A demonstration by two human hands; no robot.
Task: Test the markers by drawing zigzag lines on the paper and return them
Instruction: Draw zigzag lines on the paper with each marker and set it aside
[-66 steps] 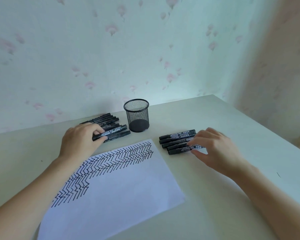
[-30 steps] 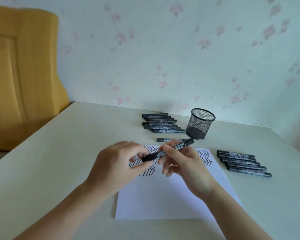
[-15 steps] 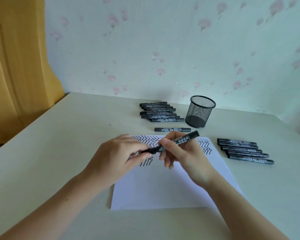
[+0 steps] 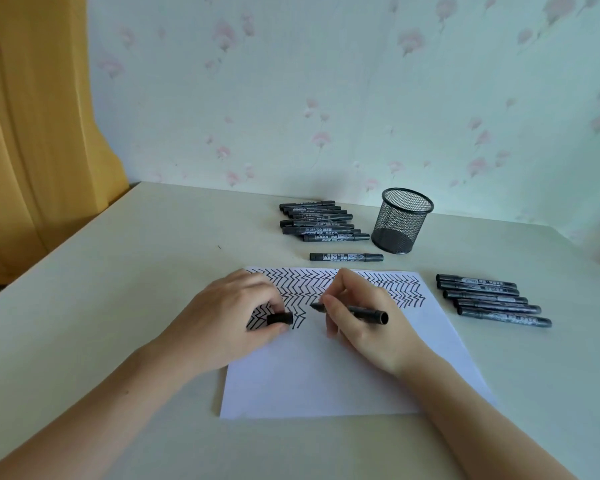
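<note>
Over smooth paper (image 4: pixel 326 375), cylindrical marker (image 4: pixel 357 311), stubby cap (image 4: pixel 280 318)

A home room; floral wallpaper (image 4: pixel 326 98) behind a pale desk (image 4: pixel 153 254); yellow upholstery (image 4: pixel 32 133) beside it.

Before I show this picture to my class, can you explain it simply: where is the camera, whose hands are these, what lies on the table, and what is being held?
There is no machine here. The camera sits on a person's head, looking down at their own bare hands. The right hand holds an uncapped black marker, its tip near the paper. The left hand pinches the marker's cap. The paper's far part is already filled with zigzag lines. On the table lie a pile of markers, one single marker, a row of five markers and an empty-looking mesh pen cup.
</note>
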